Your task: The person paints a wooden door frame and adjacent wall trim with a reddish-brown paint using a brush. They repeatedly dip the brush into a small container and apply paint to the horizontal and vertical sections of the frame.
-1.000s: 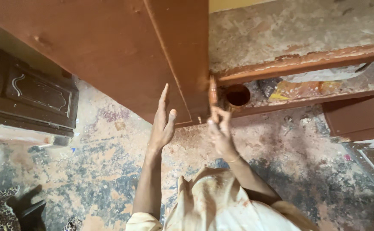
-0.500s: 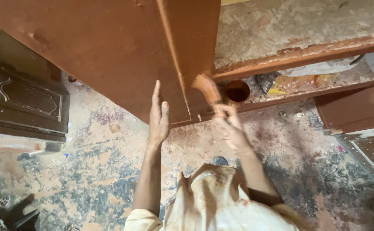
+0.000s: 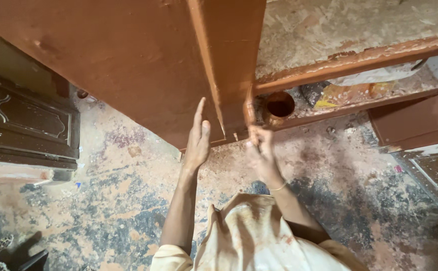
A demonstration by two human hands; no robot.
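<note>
While the left hand (image 3: 198, 143) rests flat, fingers spread, against the brown panel (image 3: 128, 65), the right hand (image 3: 260, 150) pinches a brush (image 3: 249, 111) at the panel's lower edge.

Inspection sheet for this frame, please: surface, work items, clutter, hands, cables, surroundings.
Surface: paint-stained concrete floor.
Work items: large brown-painted panel, raised; brush at its lower edge.
Clutter: open paint tin; yellow wrapper.
Hands: left hand flat against the panel; right hand grips the brush.
Cables: nothing seen.
Surroundings: dark carved door on the left; brown frame pieces on the right.
</note>
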